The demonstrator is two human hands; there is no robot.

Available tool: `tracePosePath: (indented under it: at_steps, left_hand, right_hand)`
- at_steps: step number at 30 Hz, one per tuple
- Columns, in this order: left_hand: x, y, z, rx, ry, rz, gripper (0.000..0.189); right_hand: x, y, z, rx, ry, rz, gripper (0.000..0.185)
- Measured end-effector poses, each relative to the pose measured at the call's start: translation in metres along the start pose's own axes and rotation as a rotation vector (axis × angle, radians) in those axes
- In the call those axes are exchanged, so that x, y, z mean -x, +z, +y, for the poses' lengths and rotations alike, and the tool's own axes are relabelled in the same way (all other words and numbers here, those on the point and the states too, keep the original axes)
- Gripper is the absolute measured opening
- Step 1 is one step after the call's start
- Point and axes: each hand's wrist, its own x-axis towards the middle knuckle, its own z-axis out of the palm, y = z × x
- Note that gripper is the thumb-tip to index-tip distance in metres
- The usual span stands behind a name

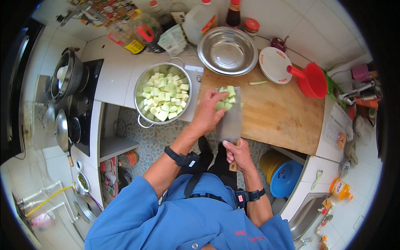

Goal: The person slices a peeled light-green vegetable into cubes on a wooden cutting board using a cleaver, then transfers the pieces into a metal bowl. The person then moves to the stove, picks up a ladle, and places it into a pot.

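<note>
My right hand [240, 153] grips the wooden handle of a cleaver [229, 125], its broad metal blade lying flat and pointing away from me. Several pale green vegetable cubes [230, 100] rest on the far part of the blade. My left hand [207, 112] reaches over the blade from the left, its thumb and fingers around these cubes. Beneath the blade's far end is a wooden cutting board [281, 125]. To the left of my left hand, a two-handled steel pot [139, 93] holds many more cubes [165, 95]. A thin pale green strip [258, 82] lies on the board.
A steel basin [227, 51], a white plate [275, 65] and a red plastic ladle [312, 79] stand along the board's far side. Bottles [150, 28] line the wall. A gas stove [90, 109] is at left, a sink [309, 215] at right, a blue basin [286, 179] below.
</note>
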Motion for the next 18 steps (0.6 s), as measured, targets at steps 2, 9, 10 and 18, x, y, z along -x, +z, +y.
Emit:
tracePosePath:
  at_steps: [2,9,10,18]
  left_hand:
    - [0.008,-0.032,-0.008,-0.021,-0.036,0.088,0.058]
    - [0.02,-0.12,-0.071,-0.153,-0.254,0.459,0.046]
    - [0.021,-0.13,-0.081,-0.224,-0.288,0.475,0.04]
    - [0.052,-0.116,-0.072,-0.304,-0.092,0.56,0.023]
  right_hand:
    - [-0.01,0.029,-0.006,0.047,-0.018,-0.078,0.025]
    - [-0.041,0.129,-0.013,0.312,-0.06,-0.126,0.023]
    - [-0.041,0.136,-0.013,0.329,-0.062,-0.117,0.023]
    - [-0.014,0.103,-0.021,0.352,-0.107,-0.008,0.024]
